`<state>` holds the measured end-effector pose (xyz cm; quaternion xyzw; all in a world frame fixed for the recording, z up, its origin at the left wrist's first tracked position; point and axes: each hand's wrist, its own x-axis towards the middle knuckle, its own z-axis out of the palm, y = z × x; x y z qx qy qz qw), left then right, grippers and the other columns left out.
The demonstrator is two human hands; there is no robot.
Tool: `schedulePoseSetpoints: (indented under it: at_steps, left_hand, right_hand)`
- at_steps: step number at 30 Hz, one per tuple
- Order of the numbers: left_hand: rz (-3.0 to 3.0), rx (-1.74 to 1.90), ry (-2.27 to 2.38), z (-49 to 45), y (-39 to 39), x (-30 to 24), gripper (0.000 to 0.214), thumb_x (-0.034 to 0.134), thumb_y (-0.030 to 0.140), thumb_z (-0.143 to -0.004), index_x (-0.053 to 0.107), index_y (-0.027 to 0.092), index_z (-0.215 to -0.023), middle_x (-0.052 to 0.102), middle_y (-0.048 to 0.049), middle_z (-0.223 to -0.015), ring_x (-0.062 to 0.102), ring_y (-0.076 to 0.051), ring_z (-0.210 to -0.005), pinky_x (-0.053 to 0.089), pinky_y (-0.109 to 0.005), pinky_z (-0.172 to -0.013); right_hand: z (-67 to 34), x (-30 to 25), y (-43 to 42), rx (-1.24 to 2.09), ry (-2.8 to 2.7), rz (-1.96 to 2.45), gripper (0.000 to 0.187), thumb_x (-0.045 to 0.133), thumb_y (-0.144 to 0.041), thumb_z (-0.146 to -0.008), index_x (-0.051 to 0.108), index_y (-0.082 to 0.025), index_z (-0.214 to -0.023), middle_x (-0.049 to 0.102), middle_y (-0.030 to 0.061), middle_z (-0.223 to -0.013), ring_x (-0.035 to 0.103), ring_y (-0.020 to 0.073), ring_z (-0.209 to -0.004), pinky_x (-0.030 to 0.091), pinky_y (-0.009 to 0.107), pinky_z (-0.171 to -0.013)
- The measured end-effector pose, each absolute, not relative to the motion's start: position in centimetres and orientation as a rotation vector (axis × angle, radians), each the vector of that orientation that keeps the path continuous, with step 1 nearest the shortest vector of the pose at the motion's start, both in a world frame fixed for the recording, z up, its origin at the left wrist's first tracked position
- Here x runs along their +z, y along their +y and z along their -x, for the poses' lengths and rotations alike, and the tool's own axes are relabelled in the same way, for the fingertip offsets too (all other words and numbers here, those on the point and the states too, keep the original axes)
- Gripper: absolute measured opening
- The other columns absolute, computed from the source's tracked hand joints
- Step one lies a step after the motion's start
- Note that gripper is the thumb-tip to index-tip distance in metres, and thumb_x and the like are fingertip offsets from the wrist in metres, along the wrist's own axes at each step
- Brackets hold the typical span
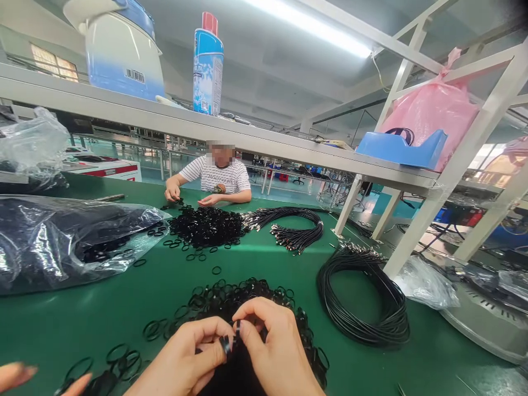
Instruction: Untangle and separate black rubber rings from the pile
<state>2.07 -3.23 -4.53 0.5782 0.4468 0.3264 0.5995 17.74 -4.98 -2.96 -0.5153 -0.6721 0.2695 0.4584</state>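
Note:
My left hand (193, 352) and my right hand (272, 341) meet over a heap of thin black rings (251, 289) on the green table. Between the thumb and index finger of my right hand is a small black ring (237, 329), seen nearly edge-on. The fingers of my left hand are closed, with more black rings (225, 348) at the thumb; whether they are pinched or looped over it I cannot tell. Both sets of fingertips nearly touch. Loose rings (154, 329) lie left of the heap.
Another person's fingers (18, 377) reach in at lower left. Opposite, a person in a striped shirt (223, 176) handles rings from a second pile (206, 225). Coiled black cables (363, 324) lie right, a plastic bag (74, 242) left. A shelf (264, 135) crosses above, bearing a spray can (208, 71).

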Motion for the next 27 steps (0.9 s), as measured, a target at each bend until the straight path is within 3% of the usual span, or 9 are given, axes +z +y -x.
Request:
schedulePoseSetpoints:
  at_steps: [3,6,9,13,20,24,27]
  left_hand:
    - [-1.375,0.780,1.073,-1.6,-2.8,-4.7,0.038,0.065,0.056,-0.071,0.060,0.018,-0.070,0.029,0.0127,-0.034,0.018,-0.004,-0.032,0.007,-0.018,-0.035]
    - [-1.427,0.813,1.107,-1.2,-2.3,-5.1,0.036,0.065,0.054,-0.072,0.062,0.017,-0.073,0.033,0.0117,-0.037,0.021,-0.005,-0.033,0.010,-0.018,-0.036]
    - [-1.474,0.874,1.162,-1.0,-2.1,-5.2,0.030,0.062,0.047,-0.073,0.062,0.018,-0.072,0.045,0.0077,-0.046,0.025,-0.005,-0.033,0.015,-0.018,-0.036]
    - [-1.717,0.884,1.345,-0.9,-2.4,-4.7,0.014,0.055,0.029,-0.074,0.065,0.019,-0.071,0.062,0.0017,-0.061,0.044,-0.011,-0.045,0.029,-0.021,-0.046]
    - [-1.892,0.898,1.490,-1.4,-2.9,-4.1,0.018,0.052,0.017,-0.067,0.069,0.022,-0.069,0.048,0.0062,-0.049,0.042,-0.013,-0.049,0.027,-0.022,-0.051]
    - [-1.909,0.880,1.429,-1.3,-3.3,-4.1,0.015,0.056,0.022,-0.073,0.070,0.023,-0.072,0.056,0.0049,-0.054,0.047,-0.014,-0.052,0.030,-0.022,-0.052]
    - [-1.961,0.790,1.355,-0.9,-3.7,-3.7,0.021,0.054,0.026,-0.081,0.075,0.024,-0.085,0.071,0.0005,-0.073,0.058,-0.017,-0.066,0.038,-0.023,-0.061]
  right_hand:
    - [-18.5,-2.5,-4.8,0.661,-1.507,1.224,0.018,0.048,-0.013,-0.086,0.062,-0.022,-0.081,0.066,-0.0017,-0.078,0.060,0.0140,-0.074,0.043,0.022,-0.067]
    - [-18.9,-2.1,-4.9,0.651,-1.571,1.237,0.017,0.051,-0.014,-0.084,0.065,-0.023,-0.083,0.067,-0.0018,-0.079,0.060,0.0143,-0.072,0.043,0.023,-0.066]
    - [-18.4,-2.9,-5.3,0.658,-1.752,1.298,0.023,0.057,-0.011,-0.078,0.072,-0.026,-0.085,0.068,-0.0027,-0.077,0.059,0.0152,-0.070,0.043,0.024,-0.066]
    - [-17.1,-5.3,-5.4,0.704,-1.718,1.349,0.022,0.061,-0.013,-0.075,0.074,-0.027,-0.088,0.071,-0.0004,-0.079,0.061,0.0178,-0.074,0.044,0.025,-0.066]
    - [-16.4,-4.5,-4.9,0.840,-1.659,1.408,0.013,0.057,-0.014,-0.073,0.068,-0.020,-0.072,0.062,-0.0011,-0.063,0.052,0.0119,-0.057,0.035,0.020,-0.051]
    - [-16.9,-4.6,-4.3,0.919,-1.639,1.331,0.009,0.057,-0.018,-0.071,0.065,-0.017,-0.065,0.057,-0.0011,-0.059,0.050,0.0111,-0.055,0.032,0.019,-0.048]
    - [-17.4,-6.4,-3.5,0.996,-1.623,1.253,0.015,0.059,-0.031,-0.070,0.062,-0.018,-0.064,0.053,-0.0013,-0.056,0.046,0.0113,-0.052,0.031,0.021,-0.048]
